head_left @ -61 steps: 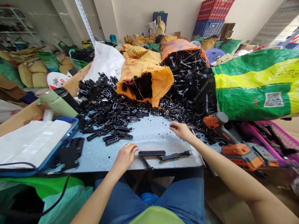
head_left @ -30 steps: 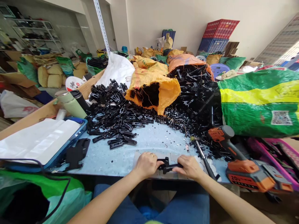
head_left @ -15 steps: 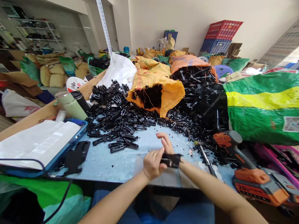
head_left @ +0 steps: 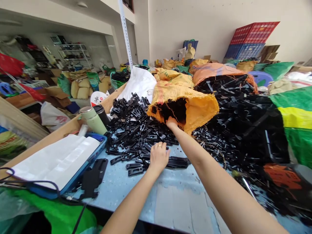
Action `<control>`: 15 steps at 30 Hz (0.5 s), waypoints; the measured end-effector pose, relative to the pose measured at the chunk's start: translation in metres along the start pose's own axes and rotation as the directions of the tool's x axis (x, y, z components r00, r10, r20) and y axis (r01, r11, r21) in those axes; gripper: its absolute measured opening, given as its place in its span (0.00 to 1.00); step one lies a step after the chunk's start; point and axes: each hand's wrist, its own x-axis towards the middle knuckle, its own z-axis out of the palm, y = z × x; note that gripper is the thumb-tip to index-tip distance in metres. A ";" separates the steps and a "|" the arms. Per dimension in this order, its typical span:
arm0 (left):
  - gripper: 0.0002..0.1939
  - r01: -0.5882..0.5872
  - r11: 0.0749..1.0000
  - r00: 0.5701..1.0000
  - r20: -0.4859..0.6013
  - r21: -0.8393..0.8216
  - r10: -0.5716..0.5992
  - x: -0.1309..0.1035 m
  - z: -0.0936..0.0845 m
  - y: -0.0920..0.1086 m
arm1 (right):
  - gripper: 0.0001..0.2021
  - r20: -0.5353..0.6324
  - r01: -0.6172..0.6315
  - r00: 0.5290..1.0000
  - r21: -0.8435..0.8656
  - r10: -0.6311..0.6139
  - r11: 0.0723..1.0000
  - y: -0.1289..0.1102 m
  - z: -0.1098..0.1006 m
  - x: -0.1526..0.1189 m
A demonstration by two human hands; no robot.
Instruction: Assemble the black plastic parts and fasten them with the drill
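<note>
My left hand (head_left: 159, 156) rests palm down over black plastic parts at the front of a large pile (head_left: 136, 126); its fingers are bent over them, and what lies under the palm is hidden. Long black parts (head_left: 179, 162) lie flat just right of it. My right hand (head_left: 172, 123) reaches into the mouth of the orange woven sack (head_left: 204, 109). Its fingertips are lost in the dark opening, so any object there is hidden.
A blue tray (head_left: 103, 143) with white paper (head_left: 58, 159) and a green flask (head_left: 93, 121) stand left. Flat black pieces (head_left: 94, 178) lie beside the tray. At right are small metal pins, a power drill (head_left: 282, 177) and a green-yellow sack (head_left: 297, 126).
My hands have parted. The right hand has moved up into the orange sack, and the left has come down on the pile's front edge. The black part held earlier is out of them; the view has turned left.
</note>
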 end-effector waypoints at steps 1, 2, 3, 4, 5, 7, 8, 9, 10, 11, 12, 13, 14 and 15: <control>0.18 0.068 0.998 0.998 -0.010 0.009 -0.068 0.005 -0.003 -0.014 | 0.15 0.009 -0.025 1.000 0.007 0.025 1.000 0.000 0.001 0.007; 0.17 0.139 0.990 0.990 -0.020 0.023 -0.139 0.012 -0.006 -0.029 | 0.15 0.013 -0.053 0.999 0.016 0.052 0.998 0.000 0.003 0.013; 0.17 0.208 0.977 0.978 -0.032 0.037 -0.207 0.020 -0.007 -0.044 | 0.15 0.015 -0.080 0.997 0.026 0.079 0.996 0.001 0.004 0.018; 0.17 0.268 0.962 0.963 -0.042 0.049 -0.266 0.031 -0.006 -0.058 | 0.16 0.019 -0.104 0.994 0.031 0.104 0.994 0.002 0.006 0.023; 0.17 0.314 0.948 0.949 -0.050 0.056 -0.312 0.043 -0.005 -0.071 | 0.16 0.022 -0.128 0.992 0.034 0.127 0.991 0.003 0.008 0.027; 0.16 0.368 0.928 0.929 -0.059 0.057 -0.364 0.070 0.000 -0.091 | 0.16 0.027 -0.168 0.986 0.039 0.167 0.985 0.005 0.011 0.031; 0.15 0.378 0.924 0.925 -0.062 0.052 -0.375 0.084 0.004 -0.099 | 0.16 0.026 -0.184 0.983 0.043 0.183 0.982 0.006 0.013 0.032; 0.15 0.383 0.923 0.923 -0.062 0.046 -0.380 0.097 0.007 -0.105 | 0.16 0.024 -0.197 0.980 0.050 0.196 0.979 0.006 0.015 0.032; 0.14 0.385 0.922 0.922 -0.059 0.039 -0.383 0.109 0.011 -0.109 | 0.16 0.021 -0.209 0.978 0.059 0.208 0.976 0.006 0.016 0.032; 0.13 0.386 0.922 0.922 -0.053 0.034 -0.384 0.119 0.015 -0.113 | 0.16 0.017 -0.220 0.976 0.072 0.219 0.973 0.006 0.018 0.032; 0.12 0.384 0.923 0.923 -0.045 0.029 -0.383 0.127 0.019 -0.116 | 0.16 0.014 -0.229 0.973 0.089 0.229 0.969 0.005 0.019 0.033; 0.11 0.381 0.924 0.924 -0.037 0.026 -0.380 0.133 0.023 -0.118 | 0.17 0.011 -0.237 0.971 0.111 0.237 0.965 0.004 0.020 0.034; 0.09 0.376 0.926 0.926 -0.029 0.023 -0.376 0.138 0.027 -0.121 | 0.18 0.009 -0.243 0.970 0.137 0.244 0.960 0.004 0.020 0.035; 0.08 0.371 0.929 0.929 -0.025 0.020 -0.370 0.140 0.030 -0.122 | 0.20 0.007 -0.247 0.968 0.167 0.250 0.954 0.003 0.020 0.037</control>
